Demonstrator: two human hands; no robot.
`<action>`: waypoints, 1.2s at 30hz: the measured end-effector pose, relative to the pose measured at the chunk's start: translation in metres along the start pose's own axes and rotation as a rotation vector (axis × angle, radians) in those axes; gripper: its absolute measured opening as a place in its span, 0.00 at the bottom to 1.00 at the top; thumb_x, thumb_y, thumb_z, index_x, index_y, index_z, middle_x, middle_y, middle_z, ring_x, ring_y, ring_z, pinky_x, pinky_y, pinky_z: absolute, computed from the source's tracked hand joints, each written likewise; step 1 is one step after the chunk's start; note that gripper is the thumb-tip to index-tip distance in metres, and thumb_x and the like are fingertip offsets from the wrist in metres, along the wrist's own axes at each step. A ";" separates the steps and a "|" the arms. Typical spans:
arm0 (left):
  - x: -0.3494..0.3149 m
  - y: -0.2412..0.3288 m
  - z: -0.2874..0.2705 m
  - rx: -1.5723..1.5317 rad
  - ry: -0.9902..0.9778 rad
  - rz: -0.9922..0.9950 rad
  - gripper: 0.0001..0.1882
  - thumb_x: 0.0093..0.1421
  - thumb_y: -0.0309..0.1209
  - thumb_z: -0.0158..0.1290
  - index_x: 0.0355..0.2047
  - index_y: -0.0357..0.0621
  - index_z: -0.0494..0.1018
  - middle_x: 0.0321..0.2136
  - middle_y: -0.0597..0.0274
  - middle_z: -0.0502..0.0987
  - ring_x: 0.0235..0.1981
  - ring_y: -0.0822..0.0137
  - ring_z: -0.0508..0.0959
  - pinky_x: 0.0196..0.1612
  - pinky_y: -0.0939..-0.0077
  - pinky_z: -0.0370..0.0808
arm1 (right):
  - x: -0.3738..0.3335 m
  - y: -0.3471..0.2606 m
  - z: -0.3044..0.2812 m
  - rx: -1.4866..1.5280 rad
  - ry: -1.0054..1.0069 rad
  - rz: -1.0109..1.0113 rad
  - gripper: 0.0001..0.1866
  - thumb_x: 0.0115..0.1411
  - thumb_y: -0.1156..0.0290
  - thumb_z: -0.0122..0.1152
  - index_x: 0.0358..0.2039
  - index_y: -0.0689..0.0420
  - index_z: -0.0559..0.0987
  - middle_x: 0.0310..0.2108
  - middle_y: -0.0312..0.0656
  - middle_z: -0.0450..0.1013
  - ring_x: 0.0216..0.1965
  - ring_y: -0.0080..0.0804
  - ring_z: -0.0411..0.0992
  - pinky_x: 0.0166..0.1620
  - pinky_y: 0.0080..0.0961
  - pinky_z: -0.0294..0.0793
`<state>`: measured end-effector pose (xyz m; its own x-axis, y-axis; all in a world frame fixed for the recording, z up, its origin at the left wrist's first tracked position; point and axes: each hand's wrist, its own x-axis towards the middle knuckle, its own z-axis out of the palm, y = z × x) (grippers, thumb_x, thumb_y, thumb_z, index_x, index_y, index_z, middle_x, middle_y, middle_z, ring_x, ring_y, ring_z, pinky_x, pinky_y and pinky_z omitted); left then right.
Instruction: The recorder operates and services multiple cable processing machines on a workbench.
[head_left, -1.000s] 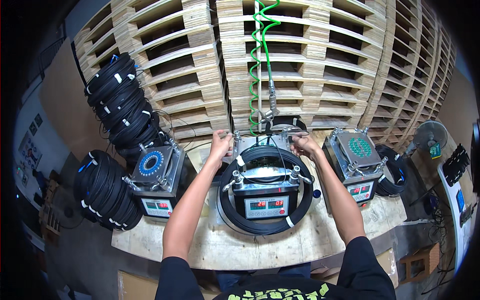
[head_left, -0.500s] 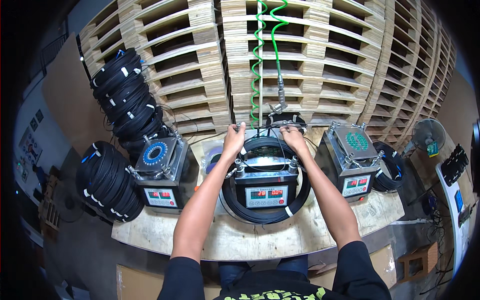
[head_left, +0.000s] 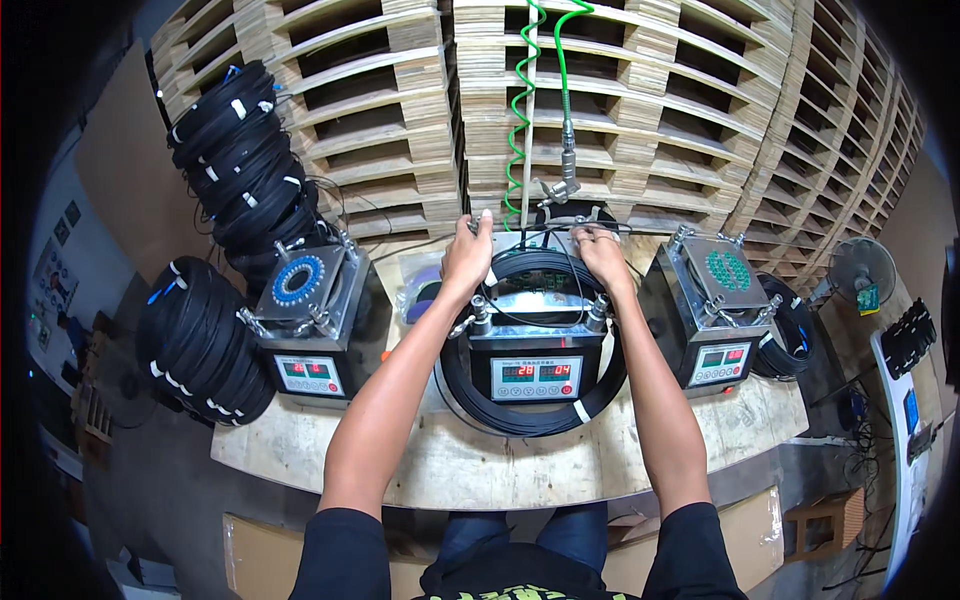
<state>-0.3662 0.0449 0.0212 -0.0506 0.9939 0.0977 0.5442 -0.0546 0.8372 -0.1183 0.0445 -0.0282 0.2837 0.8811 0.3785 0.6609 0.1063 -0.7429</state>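
Observation:
My left hand [head_left: 468, 252] is closed, thumb up, round a thin black cable behind the middle machine. Level with it, my right hand [head_left: 602, 252] pinches black cable too; the exact ends in both hands are too small to make out. Between my forearms, a large coil of black cable [head_left: 483, 408], bound with white ties, hangs round the middle machine [head_left: 536, 378], a dark box with a metal top and a lit red display. Loose cable strands loop over the coil near my fingers.
Similar machines stand at left [head_left: 305, 340] and right [head_left: 715, 330] on the wooden table [head_left: 450, 480]. Stacked black cable coils [head_left: 205, 345] rise at the left. A metal fitting [head_left: 566, 170] hangs on a green spiral hose before wooden pallets [head_left: 670, 110]. A fan [head_left: 862, 270] stands right.
The whole view has shifted slightly. My right hand has moved a little to the right, away from my left. Both hands stay closed on the cable.

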 end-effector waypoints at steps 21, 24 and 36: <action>0.005 -0.016 -0.005 -0.009 0.075 0.036 0.38 0.64 0.64 0.38 0.55 0.44 0.73 0.50 0.38 0.76 0.56 0.40 0.72 0.58 0.53 0.67 | -0.028 -0.031 -0.017 0.142 -0.158 -0.005 0.29 0.71 0.53 0.35 0.50 0.63 0.78 0.52 0.52 0.75 0.56 0.43 0.71 0.59 0.31 0.65; 0.008 -0.014 0.000 -0.043 0.095 0.086 0.37 0.64 0.64 0.38 0.54 0.46 0.74 0.49 0.40 0.77 0.55 0.40 0.73 0.58 0.54 0.67 | -0.025 -0.023 -0.018 0.158 -0.098 -0.022 0.29 0.67 0.48 0.42 0.53 0.60 0.76 0.52 0.56 0.74 0.56 0.54 0.70 0.58 0.37 0.67; 0.019 -0.026 0.004 -0.115 -0.011 0.114 0.43 0.67 0.61 0.36 0.63 0.31 0.61 0.62 0.39 0.65 0.65 0.50 0.63 0.66 0.66 0.57 | -0.039 -0.053 -0.025 0.014 -0.058 0.049 0.25 0.68 0.52 0.44 0.52 0.59 0.75 0.46 0.60 0.75 0.52 0.60 0.70 0.55 0.42 0.69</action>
<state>-0.3782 0.0657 -0.0012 0.0150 0.9816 0.1902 0.4465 -0.1768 0.8772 -0.1469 -0.0070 0.0106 0.2743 0.9105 0.3096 0.6374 0.0689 -0.7674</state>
